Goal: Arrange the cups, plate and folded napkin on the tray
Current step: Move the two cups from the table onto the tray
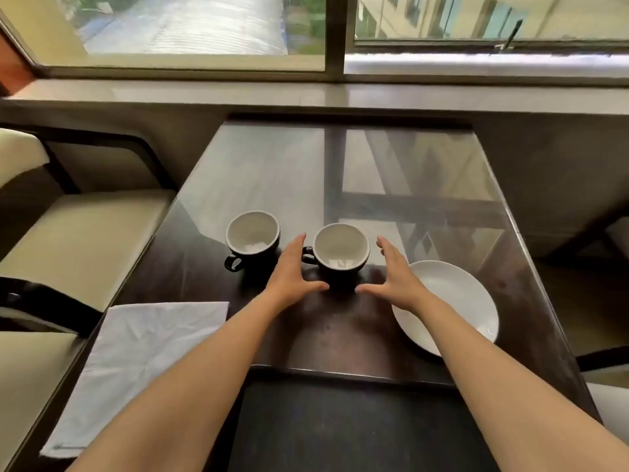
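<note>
Two black cups with white insides stand on the glass-topped table: one cup [252,237] at the left, the other cup [341,253] in the middle. My left hand [292,277] and my right hand [396,275] flank the middle cup, fingers spread, close beside it but holding nothing. A white plate [456,298] lies at the right, partly under my right forearm. A white napkin [136,362] lies unfolded at the near left. The dark tray [340,427] sits at the near edge between my forearms.
The table [391,172] reaches back to a window sill [306,93]. Cream-cushioned chairs [85,240] stand at the left. Another seat edge [616,233] shows at the right.
</note>
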`<state>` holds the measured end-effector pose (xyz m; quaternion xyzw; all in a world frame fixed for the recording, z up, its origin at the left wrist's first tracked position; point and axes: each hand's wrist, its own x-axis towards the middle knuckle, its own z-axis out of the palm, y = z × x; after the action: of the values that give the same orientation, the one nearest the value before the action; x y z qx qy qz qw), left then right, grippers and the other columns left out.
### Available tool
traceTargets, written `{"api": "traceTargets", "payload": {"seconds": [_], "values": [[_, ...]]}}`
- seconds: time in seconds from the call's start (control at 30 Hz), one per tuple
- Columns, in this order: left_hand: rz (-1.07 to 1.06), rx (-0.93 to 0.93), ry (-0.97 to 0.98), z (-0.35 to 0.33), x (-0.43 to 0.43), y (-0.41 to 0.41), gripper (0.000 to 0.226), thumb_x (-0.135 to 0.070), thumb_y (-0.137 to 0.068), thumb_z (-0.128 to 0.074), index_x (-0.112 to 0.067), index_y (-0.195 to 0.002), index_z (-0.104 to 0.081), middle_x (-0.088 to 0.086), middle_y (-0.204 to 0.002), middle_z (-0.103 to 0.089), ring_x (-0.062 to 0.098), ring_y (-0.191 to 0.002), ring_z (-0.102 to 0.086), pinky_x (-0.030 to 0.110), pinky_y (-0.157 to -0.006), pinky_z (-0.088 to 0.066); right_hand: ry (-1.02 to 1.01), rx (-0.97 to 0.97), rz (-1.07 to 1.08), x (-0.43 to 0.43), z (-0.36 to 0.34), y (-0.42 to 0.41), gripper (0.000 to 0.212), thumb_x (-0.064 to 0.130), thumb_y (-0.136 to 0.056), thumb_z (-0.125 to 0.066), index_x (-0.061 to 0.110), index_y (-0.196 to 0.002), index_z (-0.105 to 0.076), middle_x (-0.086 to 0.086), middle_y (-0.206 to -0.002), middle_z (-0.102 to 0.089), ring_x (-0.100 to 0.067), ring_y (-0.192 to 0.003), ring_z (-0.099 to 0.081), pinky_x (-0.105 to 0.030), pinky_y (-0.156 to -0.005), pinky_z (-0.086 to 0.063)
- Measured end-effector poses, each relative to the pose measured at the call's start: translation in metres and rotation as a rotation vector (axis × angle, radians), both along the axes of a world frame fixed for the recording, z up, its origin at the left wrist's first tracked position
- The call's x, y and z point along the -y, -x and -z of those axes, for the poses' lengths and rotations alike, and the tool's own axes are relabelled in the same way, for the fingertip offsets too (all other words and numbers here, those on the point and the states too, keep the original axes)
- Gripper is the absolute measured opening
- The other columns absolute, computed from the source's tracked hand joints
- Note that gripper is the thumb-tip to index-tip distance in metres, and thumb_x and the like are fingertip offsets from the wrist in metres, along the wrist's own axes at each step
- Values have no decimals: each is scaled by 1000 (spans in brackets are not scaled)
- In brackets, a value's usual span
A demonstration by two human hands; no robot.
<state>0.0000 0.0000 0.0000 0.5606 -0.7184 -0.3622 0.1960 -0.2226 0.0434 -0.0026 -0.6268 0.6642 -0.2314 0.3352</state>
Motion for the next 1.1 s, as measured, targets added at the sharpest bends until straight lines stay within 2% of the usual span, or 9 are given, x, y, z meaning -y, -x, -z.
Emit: {"api": "traceTargets", "payload": {"seconds": [0.1, 0.17, 0.3, 0.43, 0.67, 0.8, 0.87, 0.93, 1.1], "values": [[53, -23, -12, -3, 12, 2, 110, -20, -60, -86, -11, -146, -18, 6, -147, -35, 6, -119, -41, -4, -87, -23, -13, 38, -14, 11, 2, 0, 114, 32, -63, -84, 12, -147, -10, -7, -155, -18, -23, -141, -23, -44, -116, -24], [87, -58, -35, -2, 21, 4, 104, -14, -59, -86, -14, -143, -25, 5, -138, -44, 9, -113, -49, -3, -77, -35, -24, 54, -28, 18, 1, -2, 112, 29, -62, -85, 13, -147, -13, -8, -153, -23, -23, -139, -26, -44, -114, -27], [157, -73, -55, 0, 30, 4, 92, -12, -58, -86, -18, -136, -37, 2, -129, -55, 17, -114, -55, 27, -92, -48, -40, 253, -30, 25, 1, -11, 96, 17, -63, -84, 16, -140, -26, -4, -140, -38, -20, -128, -40, -34, -107, -37], [188, -72, -73, -2, 36, 4, 89, -12, -60, -85, -18, -135, -39, 0, -125, -57, 10, -104, -55, 14, -82, -43, -75, 378, 17, 25, 3, -15, 92, 12, -65, -82, 18, -137, -26, -3, -136, -40, -17, -123, -43, -26, -97, -39], [175, -91, -78, -6, 23, 6, 87, -12, -59, -86, -17, -133, -40, 0, -123, -55, 13, -103, -55, 20, -82, -44, -112, 403, 0, 16, -4, -9, 89, 12, -66, -82, 20, -136, -29, 2, -130, -43, -16, -121, -45, -25, -92, -40], [174, -164, -88, -18, 13, 8, 81, -6, -61, -84, -16, -130, -43, 1, -120, -58, 9, -101, -58, 4, -73, -47, -112, 456, 2, 7, -16, -7, 87, 8, -66, -81, 21, -136, -30, -1, -133, -44, -19, -121, -46, -25, -92, -43], [182, -192, -80, -26, 7, 7, 78, -8, -61, -85, -17, -127, -45, -3, -114, -58, -2, -93, -59, 1, -70, -45, -111, 473, -11, 2, -24, -5, 85, 7, -66, -80, 22, -135, -32, -2, -133, -44, -19, -121, -47, -28, -95, -45], [181, -205, -60, -36, 1, 7, 75, -13, -61, -86, -23, -123, -46, -6, -110, -58, -8, -91, -58, 2, -71, -46, -98, 483, -22, -4, -35, -3, 84, 6, -67, -80, 24, -133, -33, -2, -132, -45, -18, -121, -48, -27, -94, -46], [186, -201, 12, -69, -20, 9, 78, -21, -60, -86, -23, -126, -45, -5, -115, -60, 9, -104, -60, 21, -87, -48, -53, 482, -40, -25, -73, 2, 84, 8, -67, -80, 26, -133, -33, -1, -131, -47, -17, -121, -48, -28, -97, -44]]}}
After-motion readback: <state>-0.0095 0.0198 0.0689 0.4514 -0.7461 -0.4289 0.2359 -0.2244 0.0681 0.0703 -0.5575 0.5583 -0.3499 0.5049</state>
